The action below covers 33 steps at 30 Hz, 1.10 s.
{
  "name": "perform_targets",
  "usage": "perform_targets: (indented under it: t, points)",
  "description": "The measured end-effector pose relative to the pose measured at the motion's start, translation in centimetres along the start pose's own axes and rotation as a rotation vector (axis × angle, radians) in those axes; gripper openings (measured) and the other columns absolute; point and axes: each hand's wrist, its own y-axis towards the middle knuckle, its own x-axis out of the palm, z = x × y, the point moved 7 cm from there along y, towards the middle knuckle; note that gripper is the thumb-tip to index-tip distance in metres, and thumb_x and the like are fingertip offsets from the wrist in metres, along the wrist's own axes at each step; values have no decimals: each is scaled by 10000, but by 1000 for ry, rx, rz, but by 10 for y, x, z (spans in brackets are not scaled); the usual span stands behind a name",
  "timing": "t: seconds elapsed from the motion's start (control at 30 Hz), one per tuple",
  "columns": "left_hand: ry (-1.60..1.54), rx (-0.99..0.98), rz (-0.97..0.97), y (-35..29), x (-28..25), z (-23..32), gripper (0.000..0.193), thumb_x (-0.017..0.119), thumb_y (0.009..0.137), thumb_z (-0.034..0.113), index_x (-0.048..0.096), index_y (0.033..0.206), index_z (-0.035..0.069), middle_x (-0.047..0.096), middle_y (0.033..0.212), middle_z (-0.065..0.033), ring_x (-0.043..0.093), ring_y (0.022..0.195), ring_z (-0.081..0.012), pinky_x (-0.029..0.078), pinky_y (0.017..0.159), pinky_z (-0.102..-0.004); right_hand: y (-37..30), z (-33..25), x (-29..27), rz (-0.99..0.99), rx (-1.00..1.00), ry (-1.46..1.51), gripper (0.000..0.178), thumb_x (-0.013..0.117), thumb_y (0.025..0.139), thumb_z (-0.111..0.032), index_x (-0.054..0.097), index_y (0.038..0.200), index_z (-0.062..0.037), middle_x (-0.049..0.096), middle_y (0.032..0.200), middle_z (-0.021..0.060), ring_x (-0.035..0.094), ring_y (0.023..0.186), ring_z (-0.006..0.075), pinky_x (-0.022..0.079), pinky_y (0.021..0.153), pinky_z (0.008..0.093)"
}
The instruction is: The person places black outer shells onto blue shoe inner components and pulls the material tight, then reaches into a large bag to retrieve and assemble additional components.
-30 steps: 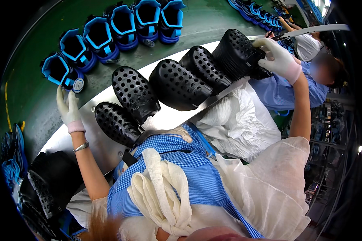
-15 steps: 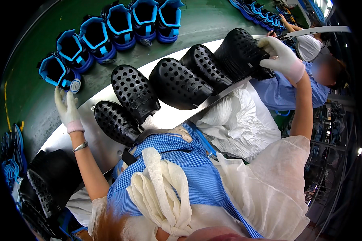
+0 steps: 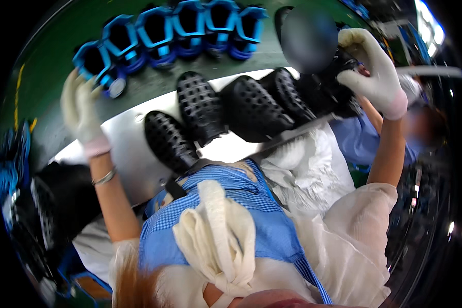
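Both my hands wear white gloves. On the left, my left hand (image 3: 82,110) is raised with fingers apart, beside the leftmost black-and-blue shoe (image 3: 91,62); I see nothing in it. At the upper right, my right hand (image 3: 372,74) curls its fingers and thumb round the end of a black perforated shoe insert (image 3: 284,19), lifted above a stack of similar pieces (image 3: 318,94). A blurred patch hides most of that insert. Several more black perforated shoe inserts (image 3: 200,107) lie in a row on the metal plate (image 3: 122,134) before me.
Several black-and-blue shoes (image 3: 187,26) stand in a curved row on the green work surface (image 3: 51,97). White crumpled material (image 3: 313,172) lies right of my apron. Dark perforated pieces (image 3: 61,203) are piled at left. Another person (image 3: 355,141) sits at the far right.
My right hand has raised an insert off the stack, its fingers closed on it. My left hand stays by the leftmost shoe. The whole view has shifted, so the shoes appear farther right.
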Motion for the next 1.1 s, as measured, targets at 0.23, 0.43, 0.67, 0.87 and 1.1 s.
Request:
perform_targets:
  t: [0.23, 0.43, 0.67, 0.87, 1.1]
  points:
    - [-1325, -650, -386, -38, 64, 49, 550, 533, 923, 401, 417, 1294, 11, 548, 1221, -185, 553, 1116, -272, 461, 963, -404, 80, -137, 145, -291, -509, 172, 471, 740, 651, -78, 558, 1082, -24, 560, 963, 80, 593, 879, 179, 491, 826, 290]
    - [-1108, -494, 124, -28, -16, 1, 301, 557, 904, 291, 536, 1066, 38, 601, 902, -118, 605, 870, -226, 524, 796, -351, 111, -160, 238, -417, -467, 219, 514, 674, 755, -296, 544, 1132, 29, 592, 1030, 206, 602, 943, 320, 488, 841, 375]
    - [-870, -451, 355, -2, -50, -37, 259, 620, 874, 347, 540, 865, 101, 578, 771, -57, 577, 675, -153, 519, 626, -295, 139, -174, 287, -447, -384, -105, 442, 577, 833, -393, 533, 891, 43, 616, 794, 225, 630, 772, 366, 509, 683, 422]
    - [-260, -481, 254, 20, -71, -80, 482, 589, 860, 459, 632, 998, -1, 623, 835, -60, 588, 744, -123, 500, 625, -265, 184, -170, 286, -386, -453, -331, 426, 559, 837, -406, 566, 813, 20, 622, 718, 202, 632, 706, 355, 507, 646, 424]
    - [648, -8, -94, 22, -34, -59, 276, 622, 778, 216, 611, 1008, 64, 580, 1073, -133, 591, 914, -336, 486, 798, -412, 257, -148, 292, -564, -329, -417, 486, 594, 800, -465, 634, 849, 17, 632, 735, 182, 619, 713, 319, 493, 693, 368]
